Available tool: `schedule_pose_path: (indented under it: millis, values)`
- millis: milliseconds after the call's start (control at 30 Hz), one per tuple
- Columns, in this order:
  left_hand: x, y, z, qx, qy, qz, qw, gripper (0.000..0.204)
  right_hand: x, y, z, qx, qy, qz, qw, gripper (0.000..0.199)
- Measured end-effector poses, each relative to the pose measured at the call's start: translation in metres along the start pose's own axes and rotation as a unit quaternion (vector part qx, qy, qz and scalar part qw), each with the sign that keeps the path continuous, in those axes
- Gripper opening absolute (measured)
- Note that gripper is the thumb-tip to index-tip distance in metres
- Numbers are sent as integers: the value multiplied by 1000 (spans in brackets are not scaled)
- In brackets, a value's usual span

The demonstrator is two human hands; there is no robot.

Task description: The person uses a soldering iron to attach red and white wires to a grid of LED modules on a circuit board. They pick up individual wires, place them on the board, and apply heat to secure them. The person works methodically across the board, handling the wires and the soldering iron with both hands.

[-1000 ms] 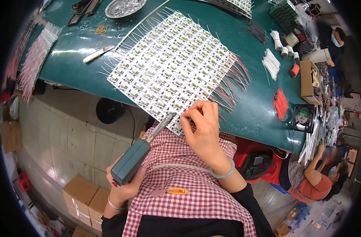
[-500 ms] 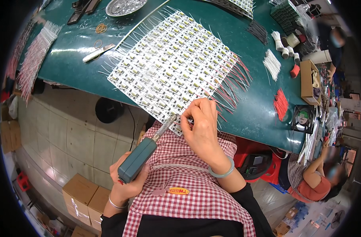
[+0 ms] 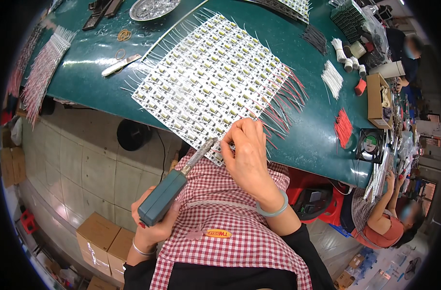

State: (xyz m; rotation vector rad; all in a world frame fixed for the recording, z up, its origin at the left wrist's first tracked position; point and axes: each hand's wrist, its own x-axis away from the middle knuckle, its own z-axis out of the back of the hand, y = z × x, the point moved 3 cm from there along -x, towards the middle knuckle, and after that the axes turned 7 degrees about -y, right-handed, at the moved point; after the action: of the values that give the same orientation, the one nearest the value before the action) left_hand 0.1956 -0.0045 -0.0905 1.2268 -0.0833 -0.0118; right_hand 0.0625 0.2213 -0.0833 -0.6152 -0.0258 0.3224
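Observation:
A large white panel of circuit boards, dotted with small yellowish parts, lies at the near table edge with its front corner jutting over it. My left hand is closed around the dark green handle of a soldering iron. Its metal tip reaches the panel's near corner, close to my right fingers. My right hand is pinched at that corner, and whatever it holds is hidden by the fingers. Red and white wires stick out from the panel's right side.
The green table also carries a white-handled knife, a metal dish, bundles of red wires and white wires, and a small fan. Cardboard boxes stand on the floor. A co-worker sits at right.
My left hand has drawn the soldering iron slightly down and left. My right hand has barely shifted. The panel stays put, while the seated co-worker's arms have moved.

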Motion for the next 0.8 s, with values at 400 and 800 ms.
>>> schedule_pose_path:
  millis: [400,800]
  values:
    - [5,-1,2,72,78,104,989,24,21,-5,4,14,45,57,997,19]
    - [-9,3,-1,114,82,37,989,36,46,6,-10,-6,28,147,989,37]
